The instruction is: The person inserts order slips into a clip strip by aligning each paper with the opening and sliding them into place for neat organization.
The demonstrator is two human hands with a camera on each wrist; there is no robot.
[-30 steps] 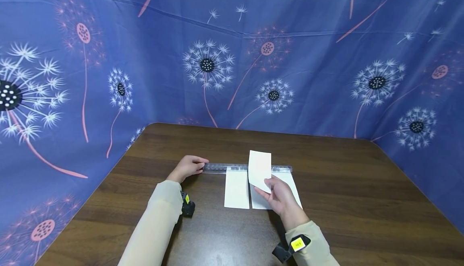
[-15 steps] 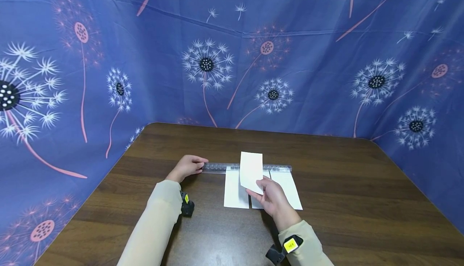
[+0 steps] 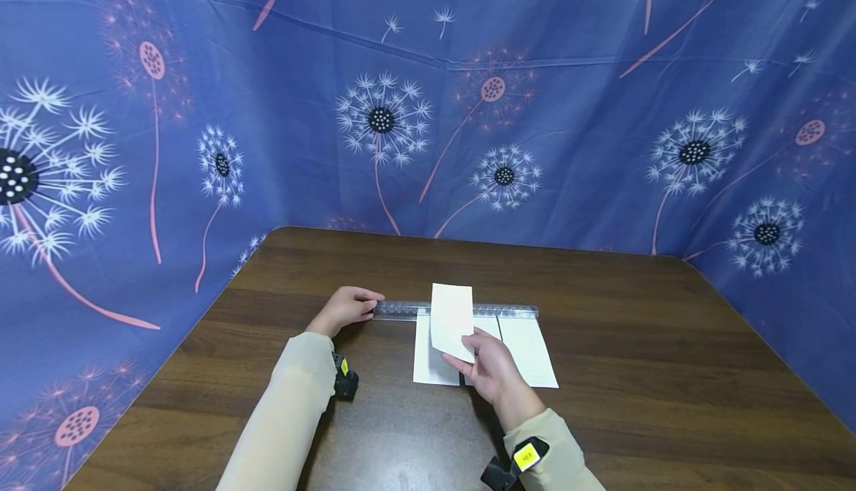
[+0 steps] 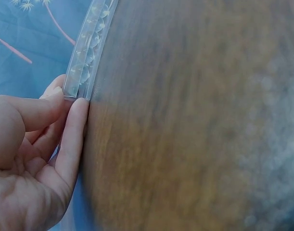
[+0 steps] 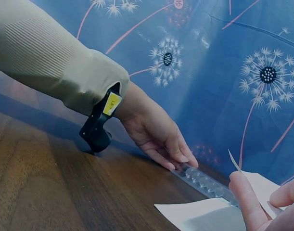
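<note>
My left hand [image 3: 345, 308] pinches the left end of a long clear plastic strip [image 3: 511, 311] with round shapes along its length. Its thumb and fingertips meet at that end in the left wrist view, where the strip [image 4: 86, 53] slants upward. In my right hand [image 3: 493, 374], a small white paper card [image 3: 451, 318] is held up between thumb and fingers. It overlaps the strip in the head view. Below the strip lie a left white sheet [image 3: 428, 361], a middle one [image 3: 487, 324] partly hidden by the card and hand, and a right one [image 3: 530, 353].
The brown wooden table [image 3: 655, 357] stretches out on all sides of the sheets. Behind it and to the sides hangs a blue cloth [image 3: 575, 105] with dandelions. Each wrist wears a black camera mount [image 3: 515, 463].
My right hand has carried the white card leftward, from over the middle sheet to over the left sheet, uncovering more of the middle and right ones. My left hand stays on the strip.
</note>
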